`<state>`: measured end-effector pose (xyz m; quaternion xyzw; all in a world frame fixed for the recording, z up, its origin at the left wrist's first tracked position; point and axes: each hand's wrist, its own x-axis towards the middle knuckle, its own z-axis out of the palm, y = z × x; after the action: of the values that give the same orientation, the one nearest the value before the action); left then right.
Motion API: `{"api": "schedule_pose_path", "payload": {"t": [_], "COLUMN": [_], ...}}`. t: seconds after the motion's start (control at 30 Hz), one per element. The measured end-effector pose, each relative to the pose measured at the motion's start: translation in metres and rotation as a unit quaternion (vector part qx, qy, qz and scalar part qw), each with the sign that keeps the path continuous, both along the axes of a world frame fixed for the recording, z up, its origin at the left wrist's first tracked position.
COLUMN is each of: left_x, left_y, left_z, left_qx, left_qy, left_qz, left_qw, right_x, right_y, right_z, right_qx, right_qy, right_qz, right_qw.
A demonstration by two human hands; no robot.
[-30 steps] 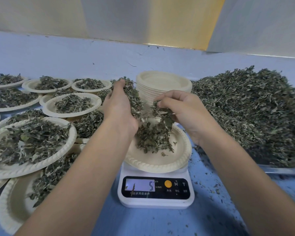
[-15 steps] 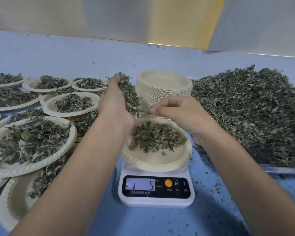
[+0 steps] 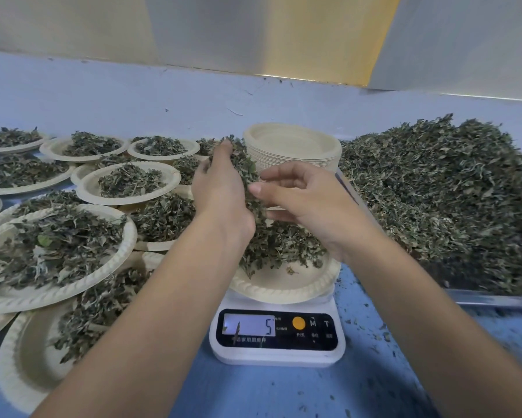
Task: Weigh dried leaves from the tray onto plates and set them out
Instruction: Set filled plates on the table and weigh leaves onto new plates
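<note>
Over the scale, both hands work above a pale paper plate that sits on its platform. I judge this to be the weighing step — leaves are being portioned onto the plate, and the display reads 5. My left hand stands upright, fingers curled round a clump of dried leaves. My right hand reaches across, thumb and fingertips pinching at the clump's edge. A small dark-green mound lies on the plate, crumpled and flaky, and looks light. The next move likely calls for small sprinkles and an eye on the display — crumbs would scatter easily. The tray's great heap lies just to the right. Filled plates crowd the left, and a stack of empty plates stands behind.
</note>
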<state>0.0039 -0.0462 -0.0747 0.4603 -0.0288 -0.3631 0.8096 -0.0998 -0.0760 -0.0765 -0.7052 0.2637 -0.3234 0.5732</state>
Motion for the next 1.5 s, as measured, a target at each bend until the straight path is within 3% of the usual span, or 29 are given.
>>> {"api": "schedule_pose_path", "payload": {"t": [0.13, 0.37, 0.57, 0.8, 1.03, 1.27, 1.5], "left_x": [-0.008, -0.01, -0.006, 0.008, 0.014, 0.013, 0.011], "left_y": [0.0, -0.003, -0.001, 0.004, 0.004, 0.003, 0.001], "left_z": [-0.002, -0.007, -0.006, 0.002, 0.003, 0.001, -0.001], "left_qx": [-0.007, -0.001, -0.016, -0.059, -0.066, -0.072, -0.067], "left_qy": [-0.015, -0.015, 0.012, 0.06, 0.058, 0.053, 0.056], "left_qz": [-0.009, 0.0, -0.027, -0.003, 0.01, 0.006, -0.009], "left_qw": [1.0, 1.0, 0.999, 0.996, 0.996, 0.996, 0.996], "right_x": [0.003, 0.006, 0.001, -0.006, -0.009, -0.009, -0.01], "right_y": [0.004, 0.001, -0.004, -0.011, -0.013, -0.013, -0.014], "right_z": [-0.005, -0.012, -0.005, 0.0, 0.0, 0.0, -0.005], "right_qx": [0.0, -0.096, -0.083, -0.032, -0.1, -0.108, -0.163], "right_qy": [-0.023, -0.01, -0.009, 0.04, 0.125, 0.149, 0.144], "right_qz": [0.002, -0.03, -0.044, -0.035, -0.028, -0.03, -0.103], "right_qw": [1.0, 0.995, 0.996, 0.998, 0.987, 0.982, 0.971]}}
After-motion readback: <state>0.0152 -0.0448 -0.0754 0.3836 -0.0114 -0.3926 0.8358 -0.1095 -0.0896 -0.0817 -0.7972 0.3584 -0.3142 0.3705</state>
